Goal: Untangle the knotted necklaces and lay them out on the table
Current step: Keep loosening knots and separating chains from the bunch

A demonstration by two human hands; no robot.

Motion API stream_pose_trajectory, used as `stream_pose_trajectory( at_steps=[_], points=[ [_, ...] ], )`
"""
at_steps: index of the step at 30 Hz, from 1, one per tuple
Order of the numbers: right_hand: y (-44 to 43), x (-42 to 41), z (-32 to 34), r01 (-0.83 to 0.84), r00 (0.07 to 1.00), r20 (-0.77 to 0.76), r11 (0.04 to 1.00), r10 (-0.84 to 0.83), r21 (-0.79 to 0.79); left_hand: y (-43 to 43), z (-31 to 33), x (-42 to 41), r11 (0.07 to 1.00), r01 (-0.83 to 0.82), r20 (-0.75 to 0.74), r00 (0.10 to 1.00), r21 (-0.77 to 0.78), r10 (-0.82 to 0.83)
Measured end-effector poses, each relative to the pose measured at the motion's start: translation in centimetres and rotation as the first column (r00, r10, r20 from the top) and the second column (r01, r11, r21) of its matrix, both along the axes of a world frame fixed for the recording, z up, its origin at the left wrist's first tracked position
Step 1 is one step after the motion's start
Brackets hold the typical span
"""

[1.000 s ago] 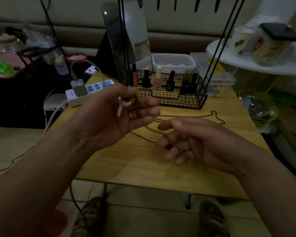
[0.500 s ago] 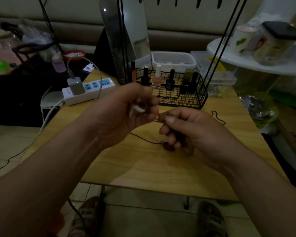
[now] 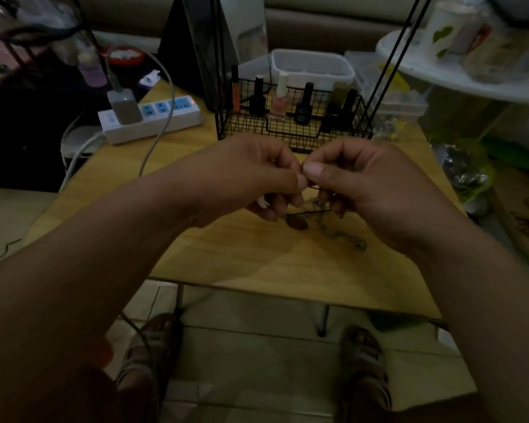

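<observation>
Power strip: white power strip (image 3: 153, 117), upper left of frame, on far-left corner of the surface; grey charger (image 3: 124, 106) plugged in, its cable running down toward ctr-left.
Surface: light wood surface (image 3: 242, 264), fills mid frame; near edge crosses lower-mid frame.
L hand: L hand (image 3: 251, 178), ctr frame, above the surface; fingers curled in, grip tight, thumb + forefinger tips pinching the necklaces where both hands meet.
White piece: small white piece (image 3: 262, 203) pokes out under L hand's curled fingers, tucked in that grip.
Basket: black wire basket (image 3: 290, 132), upper ctr, just behind the hands; nail polish bottles (image 3: 303, 102) upright inside; white tub (image 3: 312, 67) behind it.
Necklaces: tangled necklaces (image 3: 316, 204) btwn and just below the two hands, held up off the surface; which strand is pinched is hidden by fingertips.
Cord: thin dark cord (image 3: 309, 212) stretched level btwn the lower fingers of both hands; dark pendant (image 3: 297, 223) just under it; can't tell if it touches the surface.
Chain: pale chain (image 3: 344, 236) drops from the tangle, trails to lower right, far end lying on the surface.
R hand: R hand (image 3: 364, 184), ctr-right, touching L hand at the tips; fingers curled, grip closed on the necklaces, thumbnail facing cam.
Shelf: round white shelf (image 3: 471, 80), upper right, w/ cups + jars, blurred.
</observation>
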State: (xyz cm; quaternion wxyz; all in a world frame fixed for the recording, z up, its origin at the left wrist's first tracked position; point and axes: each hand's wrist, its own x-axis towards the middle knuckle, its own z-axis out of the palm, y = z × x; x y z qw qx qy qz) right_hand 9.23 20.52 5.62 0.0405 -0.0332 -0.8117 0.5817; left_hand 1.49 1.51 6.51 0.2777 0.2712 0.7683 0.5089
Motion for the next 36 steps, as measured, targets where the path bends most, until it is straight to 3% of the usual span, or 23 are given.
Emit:
stream_pose_trajectory(
  at_steps=[6, 12, 18, 27, 31, 36],
  points=[
    [1.6, 0.4, 0.7, -0.077, 0.995, 0.07, 0.991, 0.07, 0.113, 0.2, 0.1, -0.2, 0.987, -0.012, 0.2, 0.98, 0.16, -0.021],
    [2.2, 1.1, 1.2, -0.106, 0.99, 0.101, 0.987, 0.094, 0.119, -0.2, 0.2, -0.5, 0.983, -0.013, 0.233, 0.972, 0.183, -0.031],
    [1.9, 1.1, 1.0, -0.147, 0.981, 0.128, 0.989, 0.144, 0.014, -0.4, 0.1, -0.1, 0.984, 0.066, 0.253, 0.962, 0.164, -0.107],
    [0.9, 1.1, 1.0, -0.057, 0.979, 0.193, 0.995, 0.072, -0.083, -0.5, -0.4, 0.1, 0.96, 0.058, 0.456, 0.871, 0.274, -0.182],
    [0.4, 1.0, 1.1, 0.019, 0.975, 0.218, 0.971, 0.035, -0.24, -0.7, -0.6, -0.1, 0.951, 0.077, 0.47, 0.856, 0.299, -0.217],
    [-0.1, 0.5, 1.0, 0.122, 0.977, 0.212, 0.871, -0.021, -0.477, -0.7, -0.6, -0.1, 0.955, 0.108, 0.436, 0.871, 0.276, -0.225]
  ],
)
